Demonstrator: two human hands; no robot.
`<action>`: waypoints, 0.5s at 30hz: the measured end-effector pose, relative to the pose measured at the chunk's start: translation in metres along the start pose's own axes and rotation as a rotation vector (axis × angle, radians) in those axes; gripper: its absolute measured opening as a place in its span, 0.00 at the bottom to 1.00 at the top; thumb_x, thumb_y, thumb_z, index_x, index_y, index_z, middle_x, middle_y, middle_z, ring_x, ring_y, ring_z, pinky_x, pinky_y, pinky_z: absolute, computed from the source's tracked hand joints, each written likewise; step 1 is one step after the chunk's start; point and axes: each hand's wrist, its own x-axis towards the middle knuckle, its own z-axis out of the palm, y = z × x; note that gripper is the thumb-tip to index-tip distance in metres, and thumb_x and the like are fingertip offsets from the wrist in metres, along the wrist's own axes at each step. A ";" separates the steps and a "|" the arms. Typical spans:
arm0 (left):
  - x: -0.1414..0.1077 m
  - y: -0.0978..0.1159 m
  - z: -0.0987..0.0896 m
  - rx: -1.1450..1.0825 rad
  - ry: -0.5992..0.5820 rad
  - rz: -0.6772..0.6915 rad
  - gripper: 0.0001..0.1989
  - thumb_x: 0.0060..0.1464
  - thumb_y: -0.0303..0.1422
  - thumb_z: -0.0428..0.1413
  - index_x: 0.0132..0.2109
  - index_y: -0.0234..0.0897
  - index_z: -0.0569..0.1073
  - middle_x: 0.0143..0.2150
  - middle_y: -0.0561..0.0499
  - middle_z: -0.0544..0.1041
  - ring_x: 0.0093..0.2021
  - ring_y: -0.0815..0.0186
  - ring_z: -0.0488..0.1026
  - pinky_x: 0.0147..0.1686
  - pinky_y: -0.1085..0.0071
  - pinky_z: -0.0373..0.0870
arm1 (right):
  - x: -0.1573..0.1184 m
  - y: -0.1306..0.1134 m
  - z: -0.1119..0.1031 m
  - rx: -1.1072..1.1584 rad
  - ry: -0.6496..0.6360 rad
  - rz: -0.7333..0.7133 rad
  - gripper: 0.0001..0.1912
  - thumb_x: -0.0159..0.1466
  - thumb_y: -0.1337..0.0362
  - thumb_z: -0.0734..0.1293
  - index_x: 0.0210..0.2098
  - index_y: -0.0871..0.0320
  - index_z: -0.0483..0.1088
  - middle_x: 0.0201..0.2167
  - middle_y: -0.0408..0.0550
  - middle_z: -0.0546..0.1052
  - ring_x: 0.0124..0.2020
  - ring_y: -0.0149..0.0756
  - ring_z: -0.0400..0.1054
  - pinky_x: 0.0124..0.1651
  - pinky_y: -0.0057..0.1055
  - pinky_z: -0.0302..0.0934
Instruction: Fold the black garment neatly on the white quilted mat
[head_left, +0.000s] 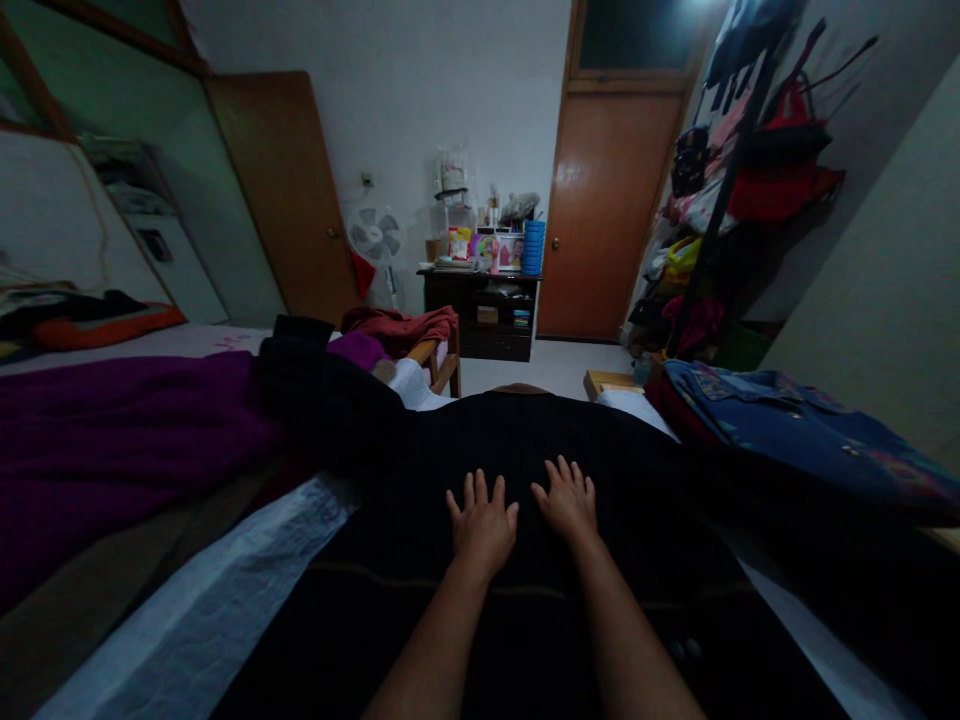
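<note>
A black coat [525, 430] lies spread out in front of me, its collar at the far end and its sleeves stretched to both sides. A thin brownish line crosses its lower part, and round buttons show faintly near the lower right. My left hand [482, 525] rests flat on the coat with its fingers spread. Just to the right, my right hand [570, 503] also lies flat on the dark cloth, fingers apart. Neither hand grips anything. Much of the coat's detail is lost in the dim light.
Purple cloth [135, 430] lies at left over a pale quilted bed cover [247, 570]. A folded denim jacket [817, 430] sits at right. Beyond stand a dark cabinet [491, 335], a white fan [376, 235], a closed wooden door [600, 210] and a rack hung with bags.
</note>
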 end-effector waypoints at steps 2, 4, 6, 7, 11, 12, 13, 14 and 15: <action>0.001 -0.002 0.002 -0.012 -0.003 0.008 0.29 0.60 0.49 0.42 0.65 0.44 0.59 0.68 0.39 0.54 0.68 0.45 0.45 0.60 0.38 0.40 | 0.004 -0.001 -0.006 -0.012 -0.029 0.023 0.34 0.64 0.48 0.55 0.66 0.53 0.50 0.69 0.48 0.46 0.69 0.47 0.35 0.65 0.50 0.33; 0.001 -0.001 0.003 -0.024 -0.013 0.000 0.33 0.57 0.52 0.44 0.65 0.43 0.58 0.68 0.38 0.53 0.68 0.42 0.44 0.59 0.37 0.39 | 0.011 -0.005 -0.017 -0.020 -0.099 0.040 0.35 0.62 0.49 0.57 0.65 0.53 0.52 0.68 0.50 0.48 0.68 0.49 0.40 0.63 0.51 0.40; 0.002 0.000 0.004 -0.029 -0.020 -0.013 0.35 0.56 0.54 0.45 0.65 0.43 0.58 0.69 0.37 0.52 0.67 0.40 0.43 0.59 0.37 0.39 | 0.021 -0.012 -0.029 -0.026 -0.171 0.041 0.34 0.60 0.50 0.60 0.64 0.55 0.56 0.67 0.53 0.52 0.66 0.52 0.46 0.60 0.52 0.48; 0.002 0.001 0.004 -0.028 -0.020 -0.020 0.35 0.55 0.54 0.45 0.65 0.42 0.58 0.69 0.37 0.51 0.67 0.39 0.42 0.59 0.36 0.38 | 0.027 -0.017 -0.033 -0.027 -0.172 0.034 0.33 0.61 0.50 0.59 0.62 0.57 0.58 0.66 0.55 0.54 0.65 0.52 0.48 0.59 0.51 0.49; 0.003 0.002 0.006 -0.045 -0.025 0.058 0.32 0.58 0.50 0.45 0.65 0.42 0.58 0.69 0.41 0.52 0.68 0.45 0.42 0.61 0.41 0.40 | 0.045 -0.039 -0.032 -0.031 -0.015 -0.214 0.33 0.66 0.50 0.51 0.66 0.59 0.50 0.69 0.51 0.46 0.69 0.42 0.36 0.65 0.46 0.36; 0.003 0.002 0.007 -0.054 -0.029 0.099 0.31 0.59 0.48 0.44 0.66 0.42 0.58 0.69 0.43 0.53 0.69 0.48 0.43 0.62 0.42 0.40 | 0.049 -0.042 -0.027 -0.041 0.004 -0.293 0.33 0.66 0.49 0.50 0.67 0.59 0.48 0.69 0.49 0.44 0.69 0.41 0.34 0.66 0.45 0.33; 0.003 0.002 0.007 -0.062 -0.032 0.133 0.30 0.60 0.46 0.42 0.66 0.41 0.57 0.69 0.44 0.53 0.69 0.50 0.43 0.63 0.44 0.41 | 0.054 -0.042 -0.023 -0.055 0.004 -0.354 0.34 0.67 0.49 0.50 0.67 0.58 0.47 0.69 0.48 0.43 0.69 0.41 0.33 0.66 0.45 0.31; 0.003 0.002 0.008 -0.067 -0.031 0.150 0.29 0.60 0.45 0.42 0.66 0.41 0.57 0.69 0.45 0.54 0.69 0.51 0.44 0.63 0.45 0.41 | 0.059 -0.040 -0.019 -0.071 -0.012 -0.390 0.34 0.67 0.48 0.49 0.67 0.57 0.46 0.70 0.47 0.43 0.69 0.41 0.32 0.66 0.46 0.30; 0.003 0.002 0.008 -0.070 -0.028 0.150 0.29 0.61 0.45 0.41 0.66 0.40 0.57 0.69 0.45 0.54 0.69 0.51 0.44 0.63 0.45 0.41 | 0.064 -0.036 -0.016 -0.088 -0.027 -0.407 0.33 0.67 0.47 0.49 0.67 0.55 0.46 0.70 0.46 0.42 0.69 0.41 0.32 0.66 0.47 0.30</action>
